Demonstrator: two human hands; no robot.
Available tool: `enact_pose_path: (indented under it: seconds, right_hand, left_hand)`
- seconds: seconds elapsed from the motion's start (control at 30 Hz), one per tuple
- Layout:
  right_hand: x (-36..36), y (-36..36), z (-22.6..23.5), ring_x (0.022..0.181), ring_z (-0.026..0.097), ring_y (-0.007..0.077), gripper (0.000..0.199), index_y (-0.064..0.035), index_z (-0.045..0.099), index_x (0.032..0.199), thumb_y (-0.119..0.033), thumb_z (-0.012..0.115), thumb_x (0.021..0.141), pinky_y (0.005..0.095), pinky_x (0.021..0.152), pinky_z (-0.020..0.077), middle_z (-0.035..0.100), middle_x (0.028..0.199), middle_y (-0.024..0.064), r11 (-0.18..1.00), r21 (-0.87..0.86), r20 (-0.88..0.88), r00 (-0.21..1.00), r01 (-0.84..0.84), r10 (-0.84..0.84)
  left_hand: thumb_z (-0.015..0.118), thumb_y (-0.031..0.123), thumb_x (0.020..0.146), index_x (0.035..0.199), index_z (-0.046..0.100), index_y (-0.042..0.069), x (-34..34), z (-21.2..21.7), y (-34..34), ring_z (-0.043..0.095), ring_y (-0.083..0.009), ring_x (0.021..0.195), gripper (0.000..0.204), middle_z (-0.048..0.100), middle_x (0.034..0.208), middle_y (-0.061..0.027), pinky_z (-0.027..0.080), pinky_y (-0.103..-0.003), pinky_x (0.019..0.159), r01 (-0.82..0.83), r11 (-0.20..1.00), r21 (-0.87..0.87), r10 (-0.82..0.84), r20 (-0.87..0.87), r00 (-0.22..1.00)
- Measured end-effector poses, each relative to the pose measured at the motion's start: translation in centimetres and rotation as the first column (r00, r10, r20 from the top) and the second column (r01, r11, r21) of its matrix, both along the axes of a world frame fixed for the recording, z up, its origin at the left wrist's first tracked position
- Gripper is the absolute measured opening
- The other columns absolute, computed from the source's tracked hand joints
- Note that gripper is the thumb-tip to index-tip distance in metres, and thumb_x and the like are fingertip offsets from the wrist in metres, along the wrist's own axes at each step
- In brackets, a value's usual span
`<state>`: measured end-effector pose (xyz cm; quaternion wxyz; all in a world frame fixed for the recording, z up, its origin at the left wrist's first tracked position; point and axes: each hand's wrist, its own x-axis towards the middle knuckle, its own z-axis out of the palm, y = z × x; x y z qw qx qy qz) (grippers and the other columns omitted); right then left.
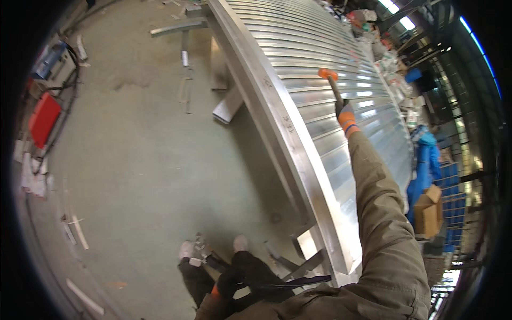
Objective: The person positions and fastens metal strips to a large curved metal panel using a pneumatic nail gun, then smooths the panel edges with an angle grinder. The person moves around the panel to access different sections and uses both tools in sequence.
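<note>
Presently, your right hand's (347, 117) fingers wrap the hammer (330, 78) at one o'clock, over the ribbed panel (320, 120); your left hand's (229, 282) grip is indiscernible. A cardboard box (428, 216) stands at four o'clock.

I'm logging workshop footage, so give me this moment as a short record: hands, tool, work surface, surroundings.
Right hand: gloved, closed around the mallet's handle
Tool: orange-headed mallet, over the panel; contact unclear
Left hand: gloved, low by the person's legs; its hold is unclear
Work surface: ribbed metal panel, with a long silvery rail along its left side
Far left: red object
Right of panel: cardboard box, blue sheeting
</note>
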<state>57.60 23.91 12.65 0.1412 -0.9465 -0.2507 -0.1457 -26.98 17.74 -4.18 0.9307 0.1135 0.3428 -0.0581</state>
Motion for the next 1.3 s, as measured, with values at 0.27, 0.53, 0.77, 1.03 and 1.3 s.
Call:
enact_pose_path:
  seconds: [0.27, 0.53, 0.77, 1.03, 1.3]
  right_hand:
    - [5.2, -14.4, -2.4, 0.101, 0.066, 0.0564, 0.04, -0.0008, 0.067, 0.114, -0.038, 0.056, 0.105, 0.0588, 0.086, 0.0539, 0.072, 0.103, 0.0331, 0.973, 0.092, -0.139, 0.971, 0.21, -0.196]
    - [-19.1, -25.8, 5.0, 0.115, 0.071, 0.0229, 0.036, 0.0017, 0.069, 0.134, -0.021, 0.067, 0.107, 0.0356, 0.102, 0.0539, 0.076, 0.123, 0.018, 0.93, 0.368, -0.506, 0.837, -0.007, 0.207]
    - [-47.3, -21.8, 20.3, 0.102, 0.067, 0.0167, 0.045, -0.0001, 0.064, 0.138, -0.017, 0.073, 0.097, 0.034, 0.092, 0.0562, 0.072, 0.115, 0.0102, 0.871, 0.479, -0.667, 0.598, -0.111, 0.444]
    - [-52.3, -25.7, 25.7, 0.076, 0.065, 0.0166, 0.032, 0.0053, 0.067, 0.125, -0.016, 0.071, 0.101, 0.0377, 0.066, 0.0526, 0.07, 0.093, 0.0098, 0.905, 0.34, -0.607, 0.795, 0.257, 0.002]
    - [-51.9, -42.0, 30.3, 0.092, 0.068, 0.0218, 0.026, 0.0019, 0.066, 0.124, -0.016, 0.066, 0.104, 0.0401, 0.08, 0.0544, 0.069, 0.097, 0.0108, 0.909, 0.209, -0.363, 0.891, 0.362, -0.271]
  left_hand:
    - [0.072, 0.018, 0.102, 0.141, 0.06, -0.001, 9.5, 14.5, 4.6, 0.067, -0.0215, 0.121, 0.045, 0.07, 0.126, -0.0098, 0.057, -0.038, 0.098, 0.118, 0.886, 0.448, -0.276, 0.305, 0.912]
    - [0.062, 0.028, 0.11, 0.143, 0.06, 0.005, 19.0, 18.7, 2.3, 0.065, -0.0209, 0.121, 0.04, 0.069, 0.129, -0.0071, 0.052, -0.04, 0.106, 0.032, 0.799, 0.6, -0.406, 0.5, 0.765]
    - [0.072, 0.037, 0.103, 0.128, 0.065, 0.006, 26.9, 26.7, -0.1, 0.065, -0.0146, 0.105, 0.041, 0.071, 0.118, -0.0073, 0.058, -0.037, 0.086, 0.235, 0.619, 0.749, -0.737, 0.45, 0.505]
    - [0.072, 0.039, 0.101, 0.128, 0.069, 0.003, 28.8, 31.2, -6.6, 0.07, -0.0222, 0.106, 0.045, 0.074, 0.119, -0.0131, 0.059, -0.04, 0.087, 0.145, 0.388, 0.91, -0.92, 0.392, -0.002]
    - [0.069, 0.021, 0.102, 0.152, 0.06, 0.012, 35.7, 19.8, -1.6, 0.069, -0.0134, 0.099, 0.052, 0.075, 0.12, -0.0018, 0.06, -0.038, 0.082, 0.459, 0.43, 0.778, -0.859, 0.196, 0.472]
